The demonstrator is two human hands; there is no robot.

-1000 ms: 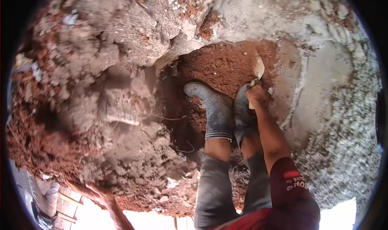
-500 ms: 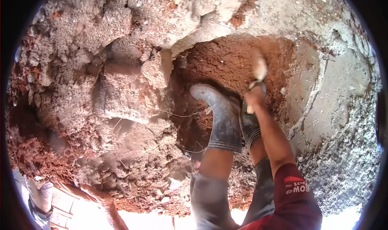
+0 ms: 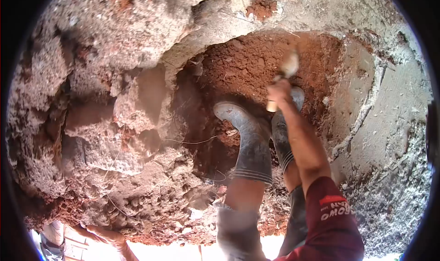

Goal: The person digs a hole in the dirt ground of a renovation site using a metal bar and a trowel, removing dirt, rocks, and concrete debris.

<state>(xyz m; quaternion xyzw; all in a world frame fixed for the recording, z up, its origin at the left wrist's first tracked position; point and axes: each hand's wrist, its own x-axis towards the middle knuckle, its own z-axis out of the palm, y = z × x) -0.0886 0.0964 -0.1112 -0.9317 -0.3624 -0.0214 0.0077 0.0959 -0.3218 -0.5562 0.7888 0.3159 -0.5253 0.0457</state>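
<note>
1. Right hand closed round trowel, upper right of centre, blade angled away from boots, likely for reach
2. Left hand lower left, maybe bracing; can't tell finger opening

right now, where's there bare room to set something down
Bare room: the smooth gray slab, right of the pale ridge, and the red soil beyond the left boot. Crowded where the right hand, trowel and right boot bunch together.
</note>
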